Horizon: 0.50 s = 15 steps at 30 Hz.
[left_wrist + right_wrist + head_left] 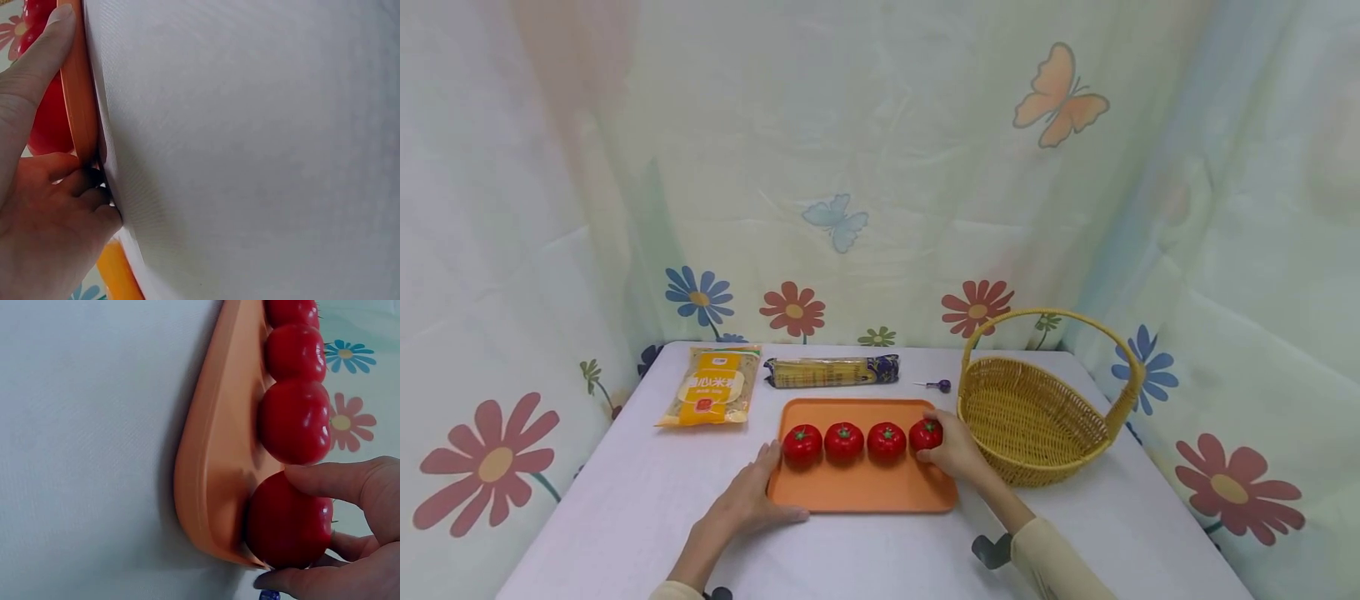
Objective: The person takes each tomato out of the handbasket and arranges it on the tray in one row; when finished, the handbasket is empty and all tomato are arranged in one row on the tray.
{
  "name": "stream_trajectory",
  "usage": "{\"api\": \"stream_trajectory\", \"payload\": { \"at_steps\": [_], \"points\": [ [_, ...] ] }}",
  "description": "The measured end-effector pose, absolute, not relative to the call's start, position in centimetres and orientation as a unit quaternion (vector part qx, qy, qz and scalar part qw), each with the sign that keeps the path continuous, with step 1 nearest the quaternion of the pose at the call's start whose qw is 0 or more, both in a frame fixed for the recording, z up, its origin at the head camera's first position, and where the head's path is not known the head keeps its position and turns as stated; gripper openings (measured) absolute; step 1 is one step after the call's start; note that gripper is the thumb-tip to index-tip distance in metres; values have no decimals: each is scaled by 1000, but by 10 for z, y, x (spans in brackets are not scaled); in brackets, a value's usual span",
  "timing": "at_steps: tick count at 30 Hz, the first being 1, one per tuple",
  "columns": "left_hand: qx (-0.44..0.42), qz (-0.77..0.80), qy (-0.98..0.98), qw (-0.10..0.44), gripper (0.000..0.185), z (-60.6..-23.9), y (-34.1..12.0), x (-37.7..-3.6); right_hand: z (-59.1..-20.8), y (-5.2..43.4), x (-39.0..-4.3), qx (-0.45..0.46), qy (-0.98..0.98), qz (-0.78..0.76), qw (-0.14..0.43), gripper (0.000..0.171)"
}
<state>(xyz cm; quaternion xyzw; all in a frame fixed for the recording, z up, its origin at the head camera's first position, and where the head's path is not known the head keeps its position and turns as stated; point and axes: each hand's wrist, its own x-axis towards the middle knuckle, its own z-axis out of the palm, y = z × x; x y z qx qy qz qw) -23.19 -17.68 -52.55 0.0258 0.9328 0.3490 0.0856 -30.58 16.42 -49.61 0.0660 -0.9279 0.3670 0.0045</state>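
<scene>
Several red tomatoes stand in a row on an orange tray [865,498]. My right hand [957,447] grips the rightmost tomato [289,522] between thumb and fingers; in the right wrist view this tomato is at the tray's end, beside another tomato [295,422]. My left hand [748,493] holds the tray's near left corner. In the left wrist view its thumb [47,47] lies along the orange rim [80,94], and the other fingers bend against the tray's end, their tips partly hidden.
A wicker basket [1030,471] with a tall handle stands right of the tray. Behind the tray lie a long narrow packet [831,372] and a small purple-handled tool [938,385]. A yellow food bag [711,387] is at the back left. Floral curtains surround the white table [865,558].
</scene>
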Motion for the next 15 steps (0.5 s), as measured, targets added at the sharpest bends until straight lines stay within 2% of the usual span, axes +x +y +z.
{"api": "stream_trajectory", "payload": {
  "at_steps": [15],
  "points": [
    [32,345,933,103,125,-527,-177,-242,-503,166,-305,70,-924,375,7,87]
  ]
}}
